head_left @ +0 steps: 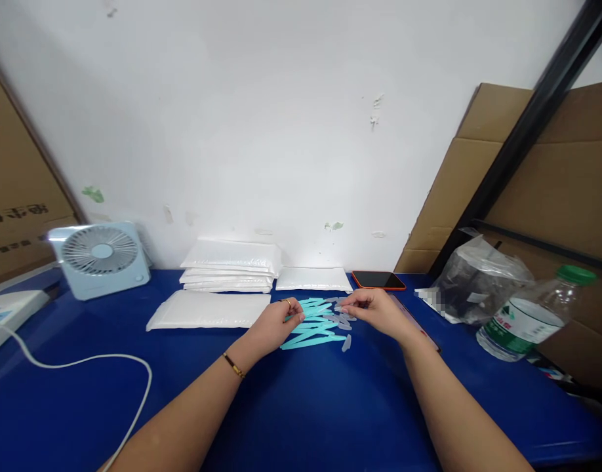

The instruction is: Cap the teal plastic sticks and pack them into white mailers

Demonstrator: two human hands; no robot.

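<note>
On the blue table (321,413), white envelopes (232,252) lie left of and beyond the fingers of the left hand (269,322); those of the right hand (382,314) are, likewise, pinched together, on what I cannot tell. Teal sticks (313,341) fan out about the left fingertips, grey pieces (347,343) near the right.
</note>
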